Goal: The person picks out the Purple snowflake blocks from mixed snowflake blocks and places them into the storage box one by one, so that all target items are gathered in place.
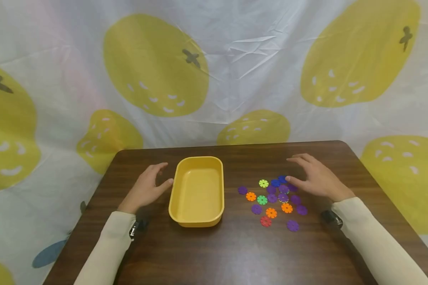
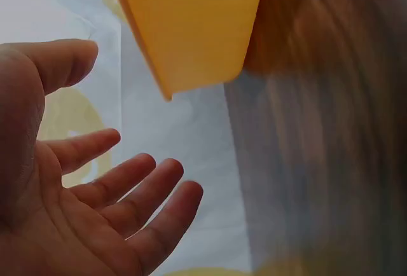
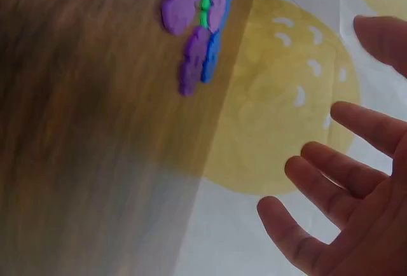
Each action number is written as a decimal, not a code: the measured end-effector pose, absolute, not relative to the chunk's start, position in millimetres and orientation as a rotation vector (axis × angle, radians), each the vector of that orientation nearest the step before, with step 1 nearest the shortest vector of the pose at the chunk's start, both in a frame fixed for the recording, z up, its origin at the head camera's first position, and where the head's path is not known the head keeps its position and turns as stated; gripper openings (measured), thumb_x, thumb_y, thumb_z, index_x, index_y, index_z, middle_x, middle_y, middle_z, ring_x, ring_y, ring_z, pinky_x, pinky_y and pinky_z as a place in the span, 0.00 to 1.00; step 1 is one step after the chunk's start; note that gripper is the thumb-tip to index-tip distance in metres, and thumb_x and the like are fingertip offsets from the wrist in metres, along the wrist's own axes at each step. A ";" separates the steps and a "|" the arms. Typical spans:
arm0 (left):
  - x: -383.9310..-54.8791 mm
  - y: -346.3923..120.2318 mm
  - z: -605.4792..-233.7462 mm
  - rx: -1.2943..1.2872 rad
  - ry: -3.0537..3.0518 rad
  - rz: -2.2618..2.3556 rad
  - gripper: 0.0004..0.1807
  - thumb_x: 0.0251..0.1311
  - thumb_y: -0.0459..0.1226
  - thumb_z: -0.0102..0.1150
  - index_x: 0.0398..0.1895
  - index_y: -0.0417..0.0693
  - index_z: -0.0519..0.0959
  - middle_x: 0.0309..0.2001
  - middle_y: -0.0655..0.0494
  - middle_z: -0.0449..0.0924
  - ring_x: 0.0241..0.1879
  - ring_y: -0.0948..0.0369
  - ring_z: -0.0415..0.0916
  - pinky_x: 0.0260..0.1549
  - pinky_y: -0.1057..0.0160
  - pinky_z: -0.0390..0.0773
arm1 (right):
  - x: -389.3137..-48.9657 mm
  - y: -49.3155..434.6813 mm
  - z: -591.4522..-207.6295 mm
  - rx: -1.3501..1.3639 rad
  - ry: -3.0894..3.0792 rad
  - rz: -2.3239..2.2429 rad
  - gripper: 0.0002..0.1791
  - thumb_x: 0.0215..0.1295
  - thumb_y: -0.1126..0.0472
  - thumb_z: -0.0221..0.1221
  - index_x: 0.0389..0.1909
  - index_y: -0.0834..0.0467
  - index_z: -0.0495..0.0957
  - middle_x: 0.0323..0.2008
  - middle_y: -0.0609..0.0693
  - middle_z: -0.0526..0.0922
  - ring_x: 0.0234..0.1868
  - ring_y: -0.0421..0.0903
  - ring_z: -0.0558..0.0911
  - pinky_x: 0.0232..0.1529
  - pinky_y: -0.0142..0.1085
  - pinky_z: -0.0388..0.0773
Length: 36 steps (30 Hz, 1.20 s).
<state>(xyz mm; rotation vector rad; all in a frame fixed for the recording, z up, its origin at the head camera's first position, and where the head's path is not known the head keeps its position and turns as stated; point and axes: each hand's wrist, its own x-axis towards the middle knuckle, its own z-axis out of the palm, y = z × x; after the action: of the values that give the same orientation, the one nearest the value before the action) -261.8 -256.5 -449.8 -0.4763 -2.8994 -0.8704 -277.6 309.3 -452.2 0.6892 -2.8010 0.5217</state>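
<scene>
My left hand is just left of a yellow plastic tub, its thumb tip close to the tub's rim. In the left wrist view its fingers are spread and relaxed, with nothing in them, and the tub wall shows beyond. Over the right side of the table hovers my right hand, holding nothing, near the scattered notched plastic discs. Among these are an orange disc, a red disc, a green disc and several purple discs. Some discs overlap one another beneath the right thumb.
The dark wood-grain table has rounded far corners. A white cloth with a yellow fruit print hangs right behind it. Each wrist carries a dark strapped device, such as the right one.
</scene>
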 end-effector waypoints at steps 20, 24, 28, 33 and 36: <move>-261.1 -233.7 -464.7 -0.353 -2.778 -1.713 0.28 0.78 0.42 0.59 0.76 0.44 0.67 0.67 0.37 0.76 0.61 0.42 0.81 0.49 0.52 0.89 | -287.4 307.8 -475.1 0.814 -2.874 0.745 0.24 0.64 0.54 0.74 0.57 0.59 0.83 0.43 0.49 0.87 0.43 0.45 0.83 0.46 0.43 0.82; -260.1 -233.8 -465.6 -0.337 -2.756 -1.792 0.28 0.77 0.39 0.60 0.76 0.45 0.67 0.66 0.35 0.75 0.59 0.42 0.81 0.47 0.55 0.89 | -285.1 305.2 -476.6 0.813 -2.931 0.816 0.21 0.64 0.55 0.75 0.54 0.58 0.85 0.37 0.44 0.85 0.37 0.39 0.80 0.38 0.34 0.79; -257.8 -234.5 -469.8 -0.326 -2.764 -1.800 0.29 0.76 0.38 0.61 0.76 0.44 0.68 0.66 0.35 0.75 0.60 0.43 0.81 0.48 0.55 0.89 | -284.4 303.1 -478.0 0.839 -2.986 0.812 0.18 0.63 0.55 0.75 0.51 0.58 0.86 0.36 0.43 0.85 0.36 0.39 0.79 0.37 0.32 0.79; -258.1 -235.7 -473.5 -0.323 -2.767 -1.831 0.29 0.76 0.37 0.61 0.75 0.43 0.68 0.67 0.36 0.75 0.60 0.43 0.81 0.49 0.54 0.89 | -285.8 301.7 -479.3 0.884 -3.017 0.757 0.14 0.63 0.55 0.75 0.47 0.55 0.89 0.37 0.45 0.84 0.37 0.42 0.79 0.38 0.33 0.78; -260.0 -235.6 -473.1 -0.332 -2.763 -1.853 0.28 0.76 0.37 0.61 0.75 0.42 0.68 0.66 0.36 0.76 0.61 0.43 0.80 0.49 0.53 0.89 | -287.8 302.5 -480.4 0.875 -3.029 0.746 0.11 0.63 0.55 0.75 0.44 0.54 0.89 0.36 0.43 0.84 0.37 0.40 0.78 0.38 0.33 0.78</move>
<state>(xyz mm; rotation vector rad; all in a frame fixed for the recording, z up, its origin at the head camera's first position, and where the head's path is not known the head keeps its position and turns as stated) -260.0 -235.6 -473.1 -0.3316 -2.7625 -1.8532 -287.8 302.5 -480.4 0.8755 -3.0287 0.7463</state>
